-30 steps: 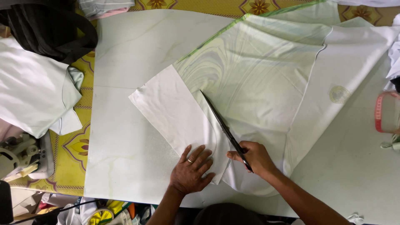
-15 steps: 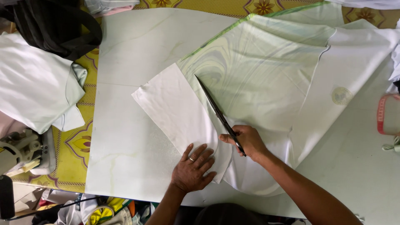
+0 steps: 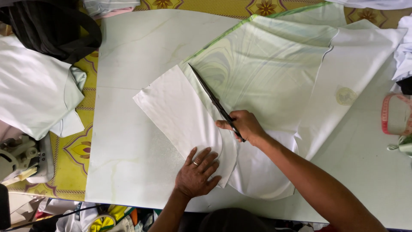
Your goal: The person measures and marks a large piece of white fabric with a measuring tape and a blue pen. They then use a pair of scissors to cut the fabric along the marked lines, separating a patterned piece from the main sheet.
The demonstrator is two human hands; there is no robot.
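My right hand [image 3: 243, 126] grips a pair of long dark scissors [image 3: 210, 97], blades pointing up and left along the edge of a white paper pattern piece [image 3: 180, 111]. The pattern lies on pale green marbled fabric [image 3: 274, 73] spread over a white board [image 3: 128, 47]. My left hand [image 3: 197, 172] lies flat with fingers spread on the lower corner of the pattern, a ring on one finger. The scissor tips reach the pattern's upper corner.
Folded white cloth [image 3: 34, 99] and a black garment [image 3: 51, 25] lie at the left on a yellow patterned mat [image 3: 73, 150]. A sewing machine part [image 3: 21, 159] sits at lower left. A pink measuring tape roll [image 3: 392, 114] rests at the right edge.
My right hand has moved the scissors up and left along the pattern edge. My left hand stays pressed on the pattern.
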